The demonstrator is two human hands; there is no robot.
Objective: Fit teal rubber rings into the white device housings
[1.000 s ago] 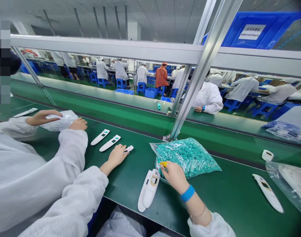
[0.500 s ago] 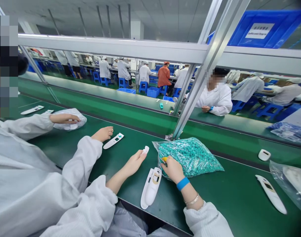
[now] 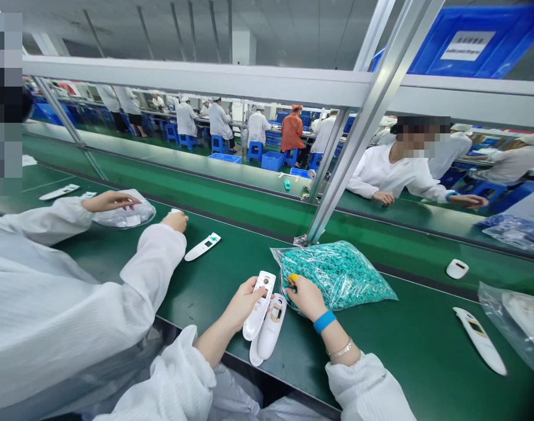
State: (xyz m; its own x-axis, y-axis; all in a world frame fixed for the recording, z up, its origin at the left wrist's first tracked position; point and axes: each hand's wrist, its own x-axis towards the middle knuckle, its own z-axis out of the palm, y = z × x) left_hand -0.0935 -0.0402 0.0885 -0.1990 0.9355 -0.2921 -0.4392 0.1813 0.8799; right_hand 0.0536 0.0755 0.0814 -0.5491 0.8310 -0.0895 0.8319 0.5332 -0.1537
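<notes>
My left hand [image 3: 243, 302] is closed round a long white plastic housing [image 3: 260, 298], held tilted just above the green belt [image 3: 214, 286]. A second white housing [image 3: 271, 332] lies on the belt right beside it. My right hand [image 3: 307, 297], with a blue wristband, pinches a small yellow-handled tool [image 3: 292, 279] at the open mouth of a clear bag of teal rings [image 3: 339, 273].
A co-worker's two hands [image 3: 174, 221] work at my left, one on a clear bag [image 3: 128, 214]. A white housing [image 3: 202, 247] lies near them. On the right lie another housing [image 3: 479, 341], a small white part [image 3: 457, 268] and a plastic bag [image 3: 519, 324]. A slanted aluminium post [image 3: 337, 187] stands behind.
My left hand lifted a white housing from the belt and brought it right, beside the lying one. The co-worker's hand took one white piece away. My right hand stayed at the bag.
</notes>
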